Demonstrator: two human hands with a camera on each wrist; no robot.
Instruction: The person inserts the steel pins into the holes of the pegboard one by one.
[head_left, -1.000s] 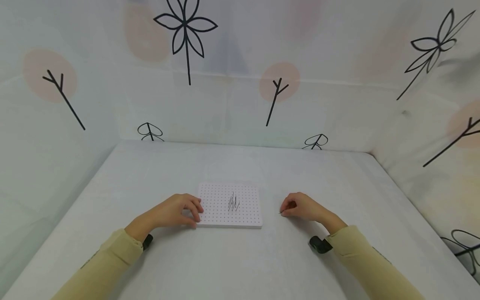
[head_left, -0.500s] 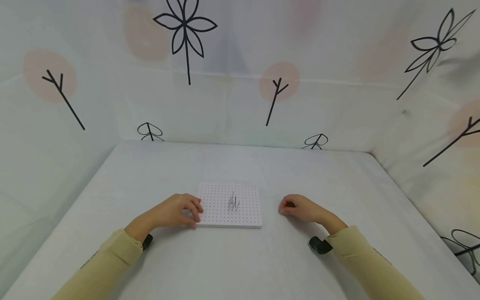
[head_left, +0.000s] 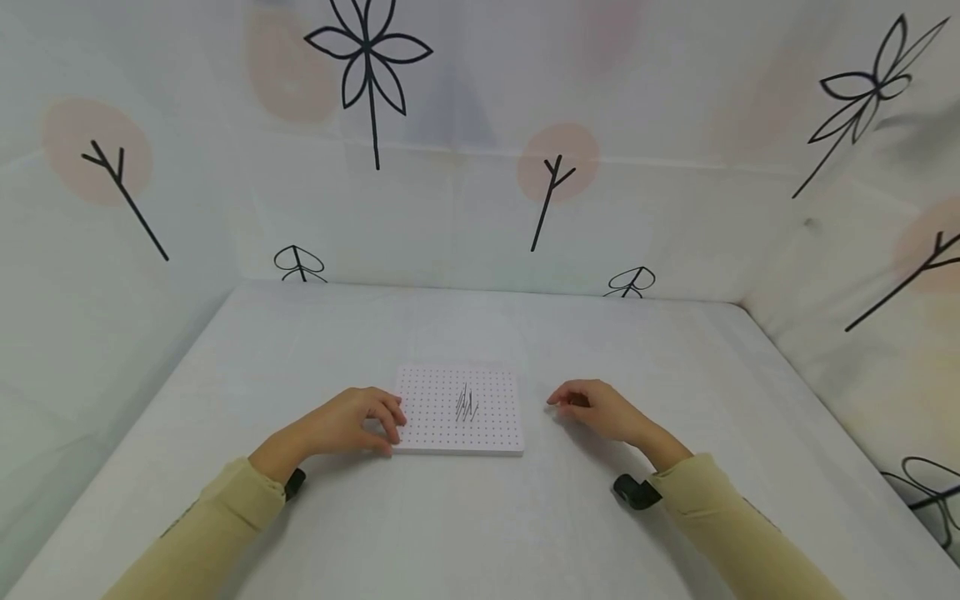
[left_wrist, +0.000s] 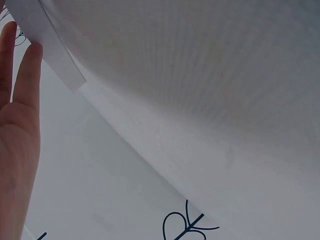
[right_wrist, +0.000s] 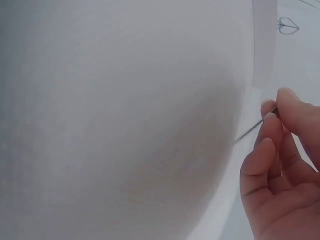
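A white board (head_left: pixel 498 425) with rows of small holes lies on the table, and several thin dark metal pins (head_left: pixel 471 403) stand leaning near its middle. At its left edge my left hand (head_left: pixel 345 421) touches the board with loosely extended fingers; the left wrist view shows fingertips (left_wrist: pixel 34 52) against the board's side. To the right of the board, just above the table, my right hand (head_left: pixel 603 410) pinches a thin metal pin (right_wrist: pixel 250 130) between thumb and fingertips. The right wrist view shows the pin slanting out of the pinch; in the head view it is hardly visible.
White cloth covers the table (head_left: pixel 480 525). Behind it and at both sides rise pale fabric walls (head_left: pixel 465 217) printed with dark plant drawings. A dark wrist camera (head_left: pixel 637 492) sits under the right wrist; another (head_left: pixel 295 483) is under the left.
My right hand has moved slightly left and away from me, toward the board, and its fingers have changed their hold on the pin. The left hand and the board have stayed in place.
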